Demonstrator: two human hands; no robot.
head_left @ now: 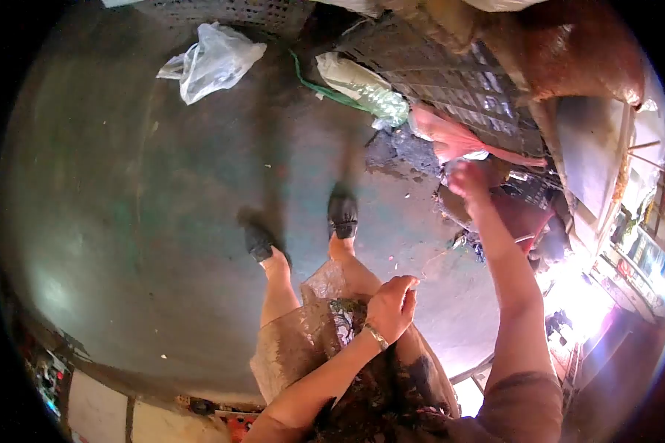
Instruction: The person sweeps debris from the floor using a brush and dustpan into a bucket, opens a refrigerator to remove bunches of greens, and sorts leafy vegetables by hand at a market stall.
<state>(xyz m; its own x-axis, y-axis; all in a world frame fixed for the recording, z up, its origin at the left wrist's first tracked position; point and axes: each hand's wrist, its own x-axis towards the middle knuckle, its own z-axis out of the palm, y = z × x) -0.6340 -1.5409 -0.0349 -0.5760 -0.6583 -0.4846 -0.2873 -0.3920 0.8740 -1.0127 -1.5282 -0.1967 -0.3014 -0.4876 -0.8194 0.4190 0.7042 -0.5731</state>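
My left hand (393, 306), with a bracelet at the wrist, is closed above my lap and the brown clothing (288, 343); whether something small is in its fingers is hard to make out. My right arm stretches forward on the right, and my right hand (467, 182) is blurred beside a red-pink bag (447, 133). Its fingers are smeared, so any hold is unclear. Dark scraps (410, 151) lie on the floor close to that hand.
A white plastic bag (218, 63) lies on the floor (177, 184). A green-and-white sack (366, 85) rests against dark crates (451, 81). My feet in black shoes (343, 213) are in front of me. A brown sack (584, 59) is at upper right.
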